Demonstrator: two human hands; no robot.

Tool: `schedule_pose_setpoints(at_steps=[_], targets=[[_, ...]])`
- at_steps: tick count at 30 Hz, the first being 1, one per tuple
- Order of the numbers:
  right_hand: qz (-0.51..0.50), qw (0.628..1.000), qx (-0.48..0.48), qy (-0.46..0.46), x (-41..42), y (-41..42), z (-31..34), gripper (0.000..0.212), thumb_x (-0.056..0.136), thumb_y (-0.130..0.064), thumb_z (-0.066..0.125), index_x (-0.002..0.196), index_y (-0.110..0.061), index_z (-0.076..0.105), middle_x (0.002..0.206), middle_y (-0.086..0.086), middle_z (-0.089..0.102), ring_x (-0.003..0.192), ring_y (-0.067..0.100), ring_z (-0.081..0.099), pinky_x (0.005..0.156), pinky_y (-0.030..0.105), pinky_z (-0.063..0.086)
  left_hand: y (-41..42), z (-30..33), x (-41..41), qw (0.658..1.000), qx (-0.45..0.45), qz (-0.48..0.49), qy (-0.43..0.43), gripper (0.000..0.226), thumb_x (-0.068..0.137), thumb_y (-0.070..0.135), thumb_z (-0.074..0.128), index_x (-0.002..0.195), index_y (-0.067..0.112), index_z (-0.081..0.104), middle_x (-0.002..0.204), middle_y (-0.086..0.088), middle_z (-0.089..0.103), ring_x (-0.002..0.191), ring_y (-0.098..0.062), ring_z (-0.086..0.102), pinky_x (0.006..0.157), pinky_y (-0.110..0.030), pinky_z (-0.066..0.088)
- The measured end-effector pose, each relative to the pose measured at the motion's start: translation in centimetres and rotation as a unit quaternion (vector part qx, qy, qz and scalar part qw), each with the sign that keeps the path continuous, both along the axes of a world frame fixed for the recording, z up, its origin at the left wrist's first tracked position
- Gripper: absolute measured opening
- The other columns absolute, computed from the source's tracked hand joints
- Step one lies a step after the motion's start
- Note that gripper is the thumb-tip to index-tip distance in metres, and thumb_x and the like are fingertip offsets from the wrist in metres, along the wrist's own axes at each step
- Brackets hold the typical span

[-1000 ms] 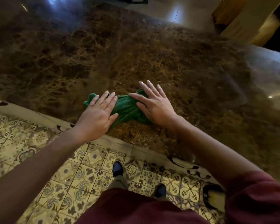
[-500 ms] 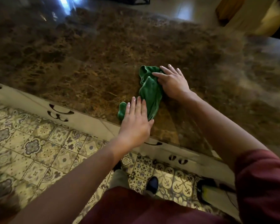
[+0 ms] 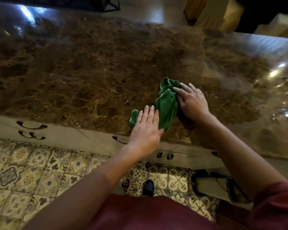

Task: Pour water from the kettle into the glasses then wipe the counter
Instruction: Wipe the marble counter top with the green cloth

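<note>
a: where's the green cloth (image 3: 166, 107) now?

b: on the brown marble bench (image 3: 90, 77), close to its near edge and right of the middle. a second ago it lay bunched crosswise under both palms; now it's strung out, one end toward the far edge, the other almost at the near edge.

a: and the hands?

b: the left hand (image 3: 145, 128) lies flat on the near end, fingers (image 3: 147, 113) straight and held together, pressing down. the right hand (image 3: 192, 101) is on the far end, fingers (image 3: 186, 87) straight and a little spread, thumb laid on the fabric. neither is pinching it.

a: so what changed?

b: the right hand has pushed its end away across the stone while the left stayed near the edge, and in the last half second little has moved. i'd judge a wiping stroke at its turn.

a: kettle, glasses?

b: none in view, so i can't vouch for the pouring. by the look of it, the wiping is well underway, with the wide stretch of bench toward the left edge probably yet to cover.
</note>
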State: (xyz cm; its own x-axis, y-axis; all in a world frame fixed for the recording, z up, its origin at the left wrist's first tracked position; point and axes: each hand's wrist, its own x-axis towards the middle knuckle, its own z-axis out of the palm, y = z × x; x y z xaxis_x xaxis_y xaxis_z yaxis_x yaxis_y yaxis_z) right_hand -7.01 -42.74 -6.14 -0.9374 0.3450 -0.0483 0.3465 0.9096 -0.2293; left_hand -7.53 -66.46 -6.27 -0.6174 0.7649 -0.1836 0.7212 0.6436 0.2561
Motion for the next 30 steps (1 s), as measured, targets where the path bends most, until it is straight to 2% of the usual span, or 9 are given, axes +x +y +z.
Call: schedule_pose_setpoints(at_steps=[5,10,13,16,18,21,24,26,30], targets=[[-0.078,0.996,0.015,0.028,7.3,-2.1,0.3,0.055,0.101,-0.045,0.037,0.146,-0.021,0.059,0.155,0.012,0.052,0.148,0.036,0.040,0.120,0.053,0.032,-0.5,-0.5,-1.5,0.999,0.028,-0.022,0.015,0.066,0.109,0.039,0.028,0.161,0.010,-0.001,0.170,-0.010,-0.005,0.156,-0.024,-0.014,0.126,-0.042,-0.008],[-0.117,0.992,0.001,0.043,11.1,-3.7,1.9,0.050,0.096,-0.046,0.058,0.133,-0.012,0.062,0.141,0.013,0.054,0.137,0.033,0.045,0.112,0.052,0.040,-1.5,0.3,-3.1,0.995,0.090,-0.041,-0.010,0.072,0.103,0.041,0.051,0.162,0.015,0.018,0.170,-0.005,0.014,0.157,-0.020,0.005,0.125,-0.036,0.001],[-0.038,0.995,-0.071,0.066,10.8,-3.4,2.7,0.067,0.090,-0.055,0.065,0.148,-0.024,0.049,0.154,0.007,0.042,0.146,0.030,0.037,0.117,0.050,0.036,-2.5,0.4,-3.0,0.991,0.107,-0.074,0.015,0.072,0.099,0.038,0.060,0.159,0.018,0.026,0.167,-0.003,0.024,0.156,-0.019,0.013,0.122,-0.032,0.004],[0.079,0.994,-0.057,-0.038,10.1,-3.6,2.2,0.079,0.087,-0.068,0.051,0.159,-0.043,0.029,0.172,0.000,0.022,0.159,0.027,0.016,0.128,0.055,0.018,-2.8,0.0,-1.5,0.986,0.116,-0.113,0.028,0.077,0.094,0.039,0.068,0.158,0.017,0.032,0.165,-0.004,0.030,0.154,-0.021,0.019,0.121,-0.032,0.004],[0.092,0.994,-0.039,-0.037,10.6,-3.7,2.0,0.074,0.087,-0.068,0.047,0.156,-0.045,0.035,0.169,-0.003,0.031,0.157,0.026,0.023,0.127,0.054,0.021,-3.1,-0.4,-0.3,0.983,0.126,-0.127,0.038,0.075,0.088,0.035,0.075,0.152,0.016,0.043,0.158,-0.005,0.043,0.148,-0.024,0.034,0.122,-0.039,0.017],[0.083,0.996,-0.034,0.015,12.4,-4.2,2.4,0.057,0.090,-0.049,0.065,0.145,-0.037,0.055,0.149,-0.002,0.056,0.138,0.025,0.048,0.113,0.050,0.042,-3.2,-0.2,0.2,0.976,0.188,-0.111,0.003,0.058,0.089,0.019,0.073,0.143,0.020,0.055,0.139,0.001,0.058,0.130,-0.016,0.050,0.111,-0.044,0.044],[0.038,0.979,-0.200,0.030,13.8,-4.2,3.8,0.041,0.094,-0.034,0.067,0.134,-0.028,0.063,0.119,-0.004,0.071,0.108,0.013,0.066,0.094,0.043,0.058,-2.0,3.0,0.0,0.950,0.259,-0.040,-0.167,0.042,0.101,0.017,0.058,0.142,0.024,0.055,0.123,0.010,0.062,0.110,-0.001,0.059,0.095,-0.032,0.054],[-0.012,0.934,-0.356,0.042,14.3,-3.8,5.0,0.028,0.097,-0.026,0.065,0.125,-0.025,0.065,0.103,-0.001,0.074,0.093,0.012,0.074,0.082,0.040,0.064,-0.9,5.5,-0.3,0.930,0.280,-0.019,-0.239,0.034,0.105,0.019,0.051,0.139,0.026,0.056,0.118,0.010,0.066,0.105,-0.001,0.065,0.090,-0.030,0.057],[-0.046,0.874,-0.468,0.118,15.3,-2.8,7.0,0.024,0.094,-0.032,0.058,0.112,-0.023,0.071,0.101,0.004,0.075,0.092,0.022,0.074,0.076,0.037,0.060,1.1,9.6,-1.0,0.897,0.321,-0.028,-0.304,0.029,0.107,0.018,0.046,0.127,0.026,0.066,0.114,0.003,0.072,0.105,-0.012,0.070,0.086,-0.034,0.060]])
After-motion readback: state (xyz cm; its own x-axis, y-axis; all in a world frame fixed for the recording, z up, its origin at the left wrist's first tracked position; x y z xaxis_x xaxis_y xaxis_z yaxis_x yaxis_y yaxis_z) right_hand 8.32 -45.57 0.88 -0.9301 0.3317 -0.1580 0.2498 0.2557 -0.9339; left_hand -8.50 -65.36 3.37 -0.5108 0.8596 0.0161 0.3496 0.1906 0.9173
